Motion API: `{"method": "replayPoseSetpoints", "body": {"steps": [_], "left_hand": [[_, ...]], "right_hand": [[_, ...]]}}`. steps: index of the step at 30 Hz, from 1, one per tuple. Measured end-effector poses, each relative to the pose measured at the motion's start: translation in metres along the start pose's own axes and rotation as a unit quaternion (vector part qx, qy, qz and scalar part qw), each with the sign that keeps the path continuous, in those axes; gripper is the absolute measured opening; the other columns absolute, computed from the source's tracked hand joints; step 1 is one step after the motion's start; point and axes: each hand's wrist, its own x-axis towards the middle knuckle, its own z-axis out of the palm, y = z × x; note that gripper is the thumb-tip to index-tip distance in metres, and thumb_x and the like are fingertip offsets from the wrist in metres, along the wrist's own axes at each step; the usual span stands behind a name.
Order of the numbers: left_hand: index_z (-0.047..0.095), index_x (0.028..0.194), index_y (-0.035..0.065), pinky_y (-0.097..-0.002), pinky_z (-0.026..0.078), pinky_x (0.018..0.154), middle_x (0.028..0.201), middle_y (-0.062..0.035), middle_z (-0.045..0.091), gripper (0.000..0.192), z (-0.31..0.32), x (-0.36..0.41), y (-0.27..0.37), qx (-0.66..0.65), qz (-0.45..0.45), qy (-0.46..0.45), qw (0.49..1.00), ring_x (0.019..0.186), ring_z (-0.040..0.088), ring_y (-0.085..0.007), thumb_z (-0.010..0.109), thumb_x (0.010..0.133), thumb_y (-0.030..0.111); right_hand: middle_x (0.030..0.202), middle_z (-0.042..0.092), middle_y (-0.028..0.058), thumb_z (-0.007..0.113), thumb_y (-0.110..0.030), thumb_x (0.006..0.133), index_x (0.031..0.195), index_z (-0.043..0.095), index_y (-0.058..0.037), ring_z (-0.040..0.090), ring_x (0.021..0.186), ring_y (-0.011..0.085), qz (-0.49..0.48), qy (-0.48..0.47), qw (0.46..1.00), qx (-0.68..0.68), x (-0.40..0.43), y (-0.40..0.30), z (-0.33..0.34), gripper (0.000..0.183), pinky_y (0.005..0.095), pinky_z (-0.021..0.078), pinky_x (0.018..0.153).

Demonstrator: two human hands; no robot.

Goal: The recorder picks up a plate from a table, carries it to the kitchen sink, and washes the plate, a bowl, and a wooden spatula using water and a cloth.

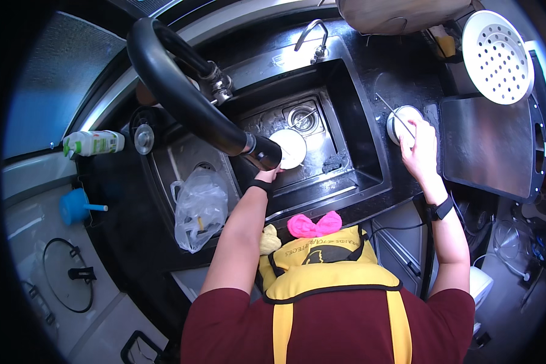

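My right hand (pixel 417 148) is on the counter right of the sink, its fingers on a thin stick-like utensil (pixel 396 113) that lies across a small white round dish (pixel 398 127). Whether the fingers also grip the dish is unclear. My left hand (pixel 269 174) is at the lower left edge of a white plate or bowl (pixel 292 148) inside the black sink (pixel 368 132). The faucet head (pixel 266 157) hides part of that hand, so its grip is not plain. Another thin utensil (pixel 303 119) lies near the drain.
A clear plastic bag (pixel 200 209) sits in the smaller basin at left. Beyond it stand a pump bottle (pixel 100 143) and a blue dipper (pixel 74 206). At right are a dark tray or board (pixel 487 145) and a white perforated plate (pixel 498 57). The black faucet arches over the sink.
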Motion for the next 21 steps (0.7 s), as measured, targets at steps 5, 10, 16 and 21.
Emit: {"method": "replayPoseSetpoints", "body": {"steps": [5, 10, 16, 21], "left_hand": [[0.043, 0.119, 0.001, -0.0342, 0.055, 0.049, 0.107, -0.0148, 0.056, 0.039, 0.011, -0.001, -0.013, -0.043, -0.034, 0.013, 0.998, 0.091, 0.061, -0.0268, 0.055, 0.082, 0.007], [0.047, 0.118, -0.0014, -0.0312, 0.05, 0.073, 0.106, -0.0145, 0.058, 0.042, 0.0, 0.012, -0.009, -0.02, 0.138, 0.088, 0.986, 0.089, 0.061, -0.0268, 0.056, 0.079, 0.01], [0.063, 0.097, -0.0005, -0.0312, 0.047, 0.079, 0.091, -0.0134, 0.066, 0.029, -0.007, 0.008, 0.078, 0.013, 0.044, 0.157, 0.987, 0.086, 0.063, -0.0251, 0.057, 0.073, 0.015], [0.059, 0.11, -0.0038, -0.0291, 0.046, 0.081, 0.1, -0.0139, 0.064, 0.043, -0.02, 0.029, 0.065, 0.1, 0.085, 0.07, 0.989, 0.093, 0.061, -0.0245, 0.057, 0.069, 0.007]], "right_hand": [[0.11, 0.049, 0.0171, 0.063, -0.009, 0.075, 0.109, 0.051, -0.0022, 0.046, 0.107, 0.0325, -0.019, 0.035, 0.999, 0.02, 0.011, -0.029, 0.0, 0.037, 0.0412, 0.0358, 0.094], [0.107, 0.049, 0.0171, 0.063, -0.006, 0.075, 0.107, 0.052, -0.0025, 0.047, 0.106, 0.0331, -0.036, 0.029, 0.997, 0.065, 0.017, -0.052, -0.007, 0.034, 0.0419, 0.0351, 0.094], [0.101, 0.052, 0.0149, 0.063, -0.001, 0.075, 0.103, 0.054, -0.0027, 0.053, 0.095, 0.0317, -0.035, 0.027, 0.983, 0.18, 0.003, -0.069, -0.011, 0.029, 0.0373, 0.0413, 0.084], [0.097, 0.051, 0.0148, 0.062, 0.003, 0.073, 0.099, 0.054, -0.001, 0.055, 0.089, 0.0304, -0.026, -0.01, 0.966, 0.258, -0.004, -0.081, -0.007, 0.027, 0.0359, 0.0445, 0.078]]}}
